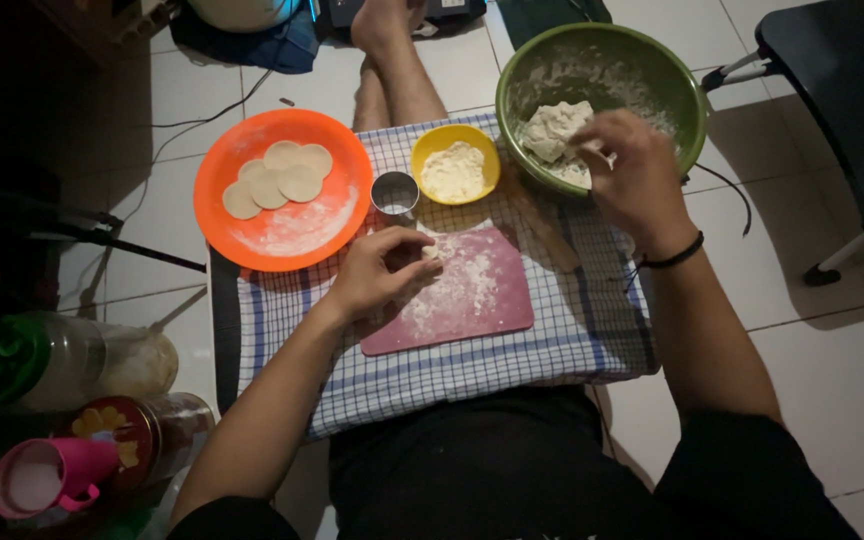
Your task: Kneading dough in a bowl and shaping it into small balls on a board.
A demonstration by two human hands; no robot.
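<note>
Dough lump (555, 128) lies inside the green bowl (652, 60), at the upper right of the checked cloth (552, 350). Right hand (632, 175) is over the bowl's near rim, fingers curled narrow and pinching at the dough's edge. Left hand (382, 270) is closed around a small dough piece (431, 252) at the top edge of the floured pink board (482, 300). Behind the board stand a metal ring cutter (394, 193) and a yellow flour bowl (455, 163); dough discs (282, 177) lie on the orange plate (252, 250).

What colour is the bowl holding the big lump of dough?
Green bowl, dusted with flour inside; the head view shows it, with the right hand over it.
</note>
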